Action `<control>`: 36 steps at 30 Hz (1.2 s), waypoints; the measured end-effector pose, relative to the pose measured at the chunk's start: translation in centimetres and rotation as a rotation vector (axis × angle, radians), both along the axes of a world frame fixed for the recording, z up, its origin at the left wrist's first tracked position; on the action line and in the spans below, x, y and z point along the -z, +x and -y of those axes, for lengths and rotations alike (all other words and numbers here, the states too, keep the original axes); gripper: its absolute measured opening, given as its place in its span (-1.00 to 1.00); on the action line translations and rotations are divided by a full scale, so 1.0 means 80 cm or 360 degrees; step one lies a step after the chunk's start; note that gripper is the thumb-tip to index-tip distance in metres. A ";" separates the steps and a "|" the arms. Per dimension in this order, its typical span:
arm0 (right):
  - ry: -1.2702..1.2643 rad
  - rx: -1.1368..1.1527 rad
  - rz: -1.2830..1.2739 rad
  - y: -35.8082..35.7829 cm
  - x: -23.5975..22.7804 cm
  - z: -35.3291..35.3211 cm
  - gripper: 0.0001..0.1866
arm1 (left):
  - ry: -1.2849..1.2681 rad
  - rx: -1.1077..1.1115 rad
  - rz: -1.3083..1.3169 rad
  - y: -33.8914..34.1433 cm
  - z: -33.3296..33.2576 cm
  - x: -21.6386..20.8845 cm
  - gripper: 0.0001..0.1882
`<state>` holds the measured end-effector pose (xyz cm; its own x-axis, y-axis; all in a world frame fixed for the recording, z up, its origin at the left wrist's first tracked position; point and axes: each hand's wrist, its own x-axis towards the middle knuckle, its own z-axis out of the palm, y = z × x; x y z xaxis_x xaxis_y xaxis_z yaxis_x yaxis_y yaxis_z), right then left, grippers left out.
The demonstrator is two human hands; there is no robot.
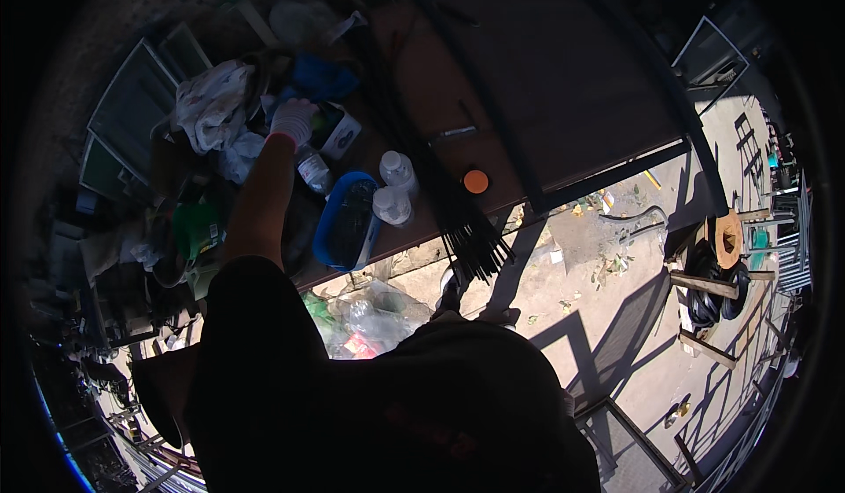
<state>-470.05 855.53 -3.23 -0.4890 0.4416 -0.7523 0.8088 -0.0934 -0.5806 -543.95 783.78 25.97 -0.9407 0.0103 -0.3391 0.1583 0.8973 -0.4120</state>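
My left hand, in a white knitted glove, reaches over the cluttered left end of a dark table. It rests beside a dark and white box, next to a blue cloth or bag. Shade hides its fingertips, so whether it grips anything does not show. Below the wrist lies a clear bottle with a label. Nearer to me are a blue-rimmed plastic tub and two white-capped bottles, one behind the other. My right hand does not show.
A bundle of thin black strips overhangs the table's front edge. Beside it lies an orange round lid. A large dark framed panel covers the table's right part. Crumpled white bags are piled left. Coiled black hose sits at right.
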 end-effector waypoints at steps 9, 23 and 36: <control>0.0394 -0.0427 -0.0074 -0.210 -0.101 -0.014 -0.73 | 0.0053 -0.0133 0.0193 -0.025 -0.010 -0.020 -0.45; 0.0573 -0.0892 0.0153 -0.143 -0.043 -0.021 -0.66 | 0.3090 -0.0908 -0.0679 0.050 0.065 -0.066 -0.32; 0.0525 -0.0408 -0.0117 -0.009 -0.037 0.058 -0.63 | 0.4107 -0.0961 0.1109 0.284 -0.314 -0.087 -0.44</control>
